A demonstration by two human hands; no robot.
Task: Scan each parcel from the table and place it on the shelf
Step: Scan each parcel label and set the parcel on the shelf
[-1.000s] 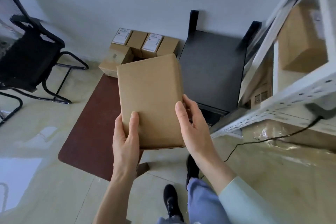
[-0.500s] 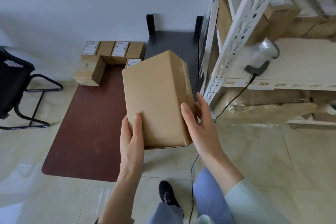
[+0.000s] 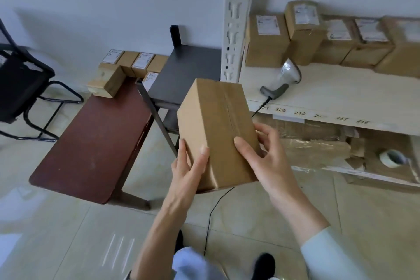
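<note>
parcel (image 3: pixel 216 129) held in the air at frame centre, between bench (image 3: pixel 91 143) and shelf (image 3: pixel 341 95) | left hand (image 3: pixel 188 170) fingers clamped on its near-left corner | right hand (image 3: pixel 268 161) fingers clamped on its right side | scanner (image 3: pixel 284 79) lying on shelf at 2 o'clock of parcel

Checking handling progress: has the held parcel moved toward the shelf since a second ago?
Yes. The parcel has moved right, from over the brown table toward the shelf.

shelf (image 3: pixel 341 91), parcels (image 3: pixel 268 41), scanner (image 3: pixel 285 77)
</note>
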